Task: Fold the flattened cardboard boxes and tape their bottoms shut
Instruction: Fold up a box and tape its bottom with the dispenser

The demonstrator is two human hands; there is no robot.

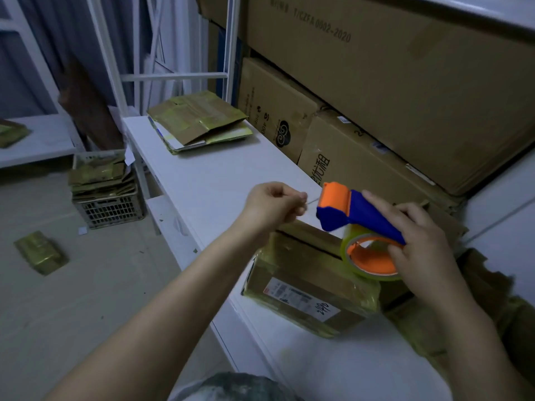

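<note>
White shelf (220, 169) with flattened boxes (199, 117), stacked cartons (376, 96) behind, crate (108, 209) below

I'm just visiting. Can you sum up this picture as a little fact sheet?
Right hand: grips the blue-and-orange tape dispenser
Left hand: pinches what looks like the tape end, stretched from it
Cardboard box: folded up, on the white table, under the dispenser
Flattened boxes: stacked farther along the table
Crate: on the floor, holding more flattened cardboard

Your tape dispenser (362, 215): blue body, orange roller. Tape (346, 250) yellowish-clear. Box (301, 256) brown, white label (301, 298). Surface (217, 169) white.
</note>
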